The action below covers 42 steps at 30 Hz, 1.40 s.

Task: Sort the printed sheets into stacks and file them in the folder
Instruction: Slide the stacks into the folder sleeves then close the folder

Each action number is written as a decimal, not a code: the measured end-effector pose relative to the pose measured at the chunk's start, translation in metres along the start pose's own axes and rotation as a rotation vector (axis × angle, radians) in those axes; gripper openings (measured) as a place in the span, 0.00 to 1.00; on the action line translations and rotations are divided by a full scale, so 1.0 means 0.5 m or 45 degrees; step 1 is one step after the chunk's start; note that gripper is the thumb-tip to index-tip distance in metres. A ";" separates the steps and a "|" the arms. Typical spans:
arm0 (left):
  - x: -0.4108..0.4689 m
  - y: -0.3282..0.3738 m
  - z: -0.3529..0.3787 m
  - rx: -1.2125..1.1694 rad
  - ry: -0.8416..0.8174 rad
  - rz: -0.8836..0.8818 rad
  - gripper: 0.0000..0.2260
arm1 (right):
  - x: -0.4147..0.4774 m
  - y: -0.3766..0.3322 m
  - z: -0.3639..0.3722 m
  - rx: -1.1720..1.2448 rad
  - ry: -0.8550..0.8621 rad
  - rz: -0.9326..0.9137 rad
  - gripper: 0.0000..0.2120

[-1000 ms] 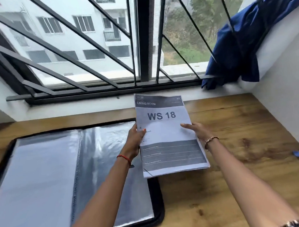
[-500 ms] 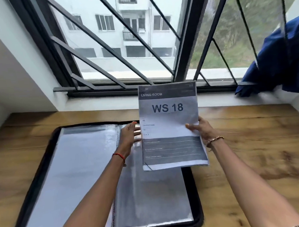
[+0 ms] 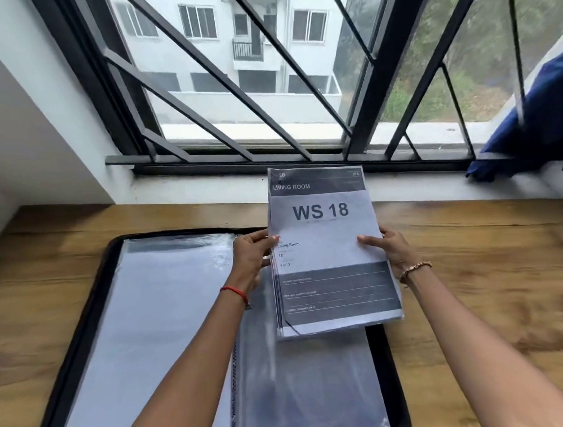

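A stack of printed sheets (image 3: 327,253) is held upright above the desk; its top page reads "LIVING ROOM" and "WS 18". My left hand (image 3: 251,256) grips the stack's left edge, thumb on the front. My right hand (image 3: 390,252) grips the right edge, thumb across the page. Below lies the open black folder (image 3: 84,318) with clear plastic sleeves, flat on the wooden desk (image 3: 486,269). The stack's lower edge hangs over the folder's right-hand page.
A barred window (image 3: 268,84) with a white sill runs along the back of the desk. Blue cloth (image 3: 534,121) hangs at the right end of the sill. A white wall closes the left side.
The view has swung left and the folder now sits more central. The stack has been lifted more upright and squared over the folder's right page. Both hands keep their hold.
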State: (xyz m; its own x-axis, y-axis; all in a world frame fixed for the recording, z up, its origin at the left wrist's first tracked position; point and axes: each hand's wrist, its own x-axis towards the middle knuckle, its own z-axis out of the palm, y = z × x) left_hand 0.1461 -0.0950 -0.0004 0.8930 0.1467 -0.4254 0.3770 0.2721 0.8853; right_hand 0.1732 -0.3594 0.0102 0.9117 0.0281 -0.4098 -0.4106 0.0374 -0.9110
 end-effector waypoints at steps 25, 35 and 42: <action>-0.004 -0.029 0.059 0.069 -0.202 -0.026 0.18 | 0.008 -0.002 -0.043 -0.085 -0.153 0.063 0.32; 0.037 -0.024 0.026 0.549 0.081 0.311 0.13 | 0.048 0.013 -0.082 0.032 -0.077 0.029 0.54; 0.085 -0.029 -0.012 1.405 0.147 0.587 0.10 | 0.044 0.015 -0.119 0.350 -0.040 -0.042 0.26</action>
State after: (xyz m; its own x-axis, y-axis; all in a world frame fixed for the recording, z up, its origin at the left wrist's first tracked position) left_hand 0.1772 -0.0871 -0.0327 0.9932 0.1160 0.0097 0.0852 -0.7814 0.6181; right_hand 0.1908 -0.4181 -0.0083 0.9257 0.0535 -0.3745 -0.3721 0.3083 -0.8755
